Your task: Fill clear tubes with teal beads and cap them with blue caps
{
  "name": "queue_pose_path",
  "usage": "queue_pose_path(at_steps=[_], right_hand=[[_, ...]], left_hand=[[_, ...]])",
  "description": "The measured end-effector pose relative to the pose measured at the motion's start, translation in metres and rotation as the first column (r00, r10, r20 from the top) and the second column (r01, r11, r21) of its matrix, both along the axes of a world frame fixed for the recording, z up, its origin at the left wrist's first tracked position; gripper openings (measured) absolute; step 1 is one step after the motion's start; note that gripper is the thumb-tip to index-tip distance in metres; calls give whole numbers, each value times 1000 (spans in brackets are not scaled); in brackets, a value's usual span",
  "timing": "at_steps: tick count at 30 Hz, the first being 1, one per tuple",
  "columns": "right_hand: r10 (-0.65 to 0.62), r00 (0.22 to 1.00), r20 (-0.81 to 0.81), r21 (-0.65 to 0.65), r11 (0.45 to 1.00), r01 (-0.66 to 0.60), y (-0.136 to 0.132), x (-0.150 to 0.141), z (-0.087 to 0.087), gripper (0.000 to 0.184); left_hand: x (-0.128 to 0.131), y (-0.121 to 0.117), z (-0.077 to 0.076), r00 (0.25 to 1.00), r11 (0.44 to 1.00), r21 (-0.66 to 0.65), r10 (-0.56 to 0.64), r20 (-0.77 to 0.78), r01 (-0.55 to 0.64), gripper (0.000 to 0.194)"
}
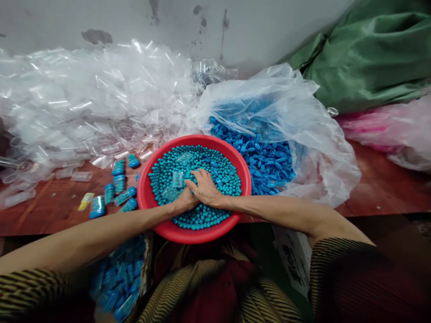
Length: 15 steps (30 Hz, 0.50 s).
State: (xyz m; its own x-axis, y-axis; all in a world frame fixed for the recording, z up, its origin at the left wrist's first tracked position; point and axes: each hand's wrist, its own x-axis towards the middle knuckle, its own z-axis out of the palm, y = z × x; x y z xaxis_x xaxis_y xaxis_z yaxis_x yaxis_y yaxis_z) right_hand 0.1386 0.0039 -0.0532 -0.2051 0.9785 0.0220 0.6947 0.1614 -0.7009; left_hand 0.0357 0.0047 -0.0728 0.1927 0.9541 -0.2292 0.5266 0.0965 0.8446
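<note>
spotted grey wall (pixel 269 31) behind reddish table (pixel 387 190)

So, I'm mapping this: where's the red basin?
In the head view, the red basin is central, over the table's front edge, just left of the heaped blue pieces.

Left hand (pixel 186 200) partly hidden; green cloth (pixel 373 63) cut off

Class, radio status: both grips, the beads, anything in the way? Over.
Left grip, right grip together inside red basin. Turquoise beads spread beneath. Clear tubes lie among them, possibly in the way.
</note>
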Motion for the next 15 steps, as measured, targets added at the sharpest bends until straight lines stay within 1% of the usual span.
queue_pose_path(at_steps=[3, 5, 7, 9, 11, 12, 15], right_hand=[[30, 999, 15, 9, 1000, -30, -1, -3, 0, 42], [51, 999, -5, -18, 999, -51, 1, -2, 2, 37], [66, 995, -72, -57, 996, -70, 5, 2, 6, 29], [60, 983, -174, -120, 989, -82, 11, 9, 9, 26], [19, 966, -259, -200, 977, -73, 17, 17, 11, 30], [-1, 960, -281, -233, 970, -67, 19, 21, 11, 31], [-18, 955, -295, -279, 958, -68, 21, 28, 12, 27]], left_hand=[[-5, -1, 7, 991, 989, -74, -125, 39, 127, 34], [-10, -5, 14, 985, 982, -95, -159, 61, 164, 48], [-17, -11, 20, 988, 987, -93, -127, 91, 135, 65], [-24, -17, 26, 993, 994, -90, -51, 107, 61, 72], [-29, -22, 31, 998, 996, -93, 0, 59, 5, 67], [-31, -24, 34, 1000, 996, -88, 2, -1, -2, 61], [-32, -30, 42, 977, 999, -13, -50, -206, 49, 42]])
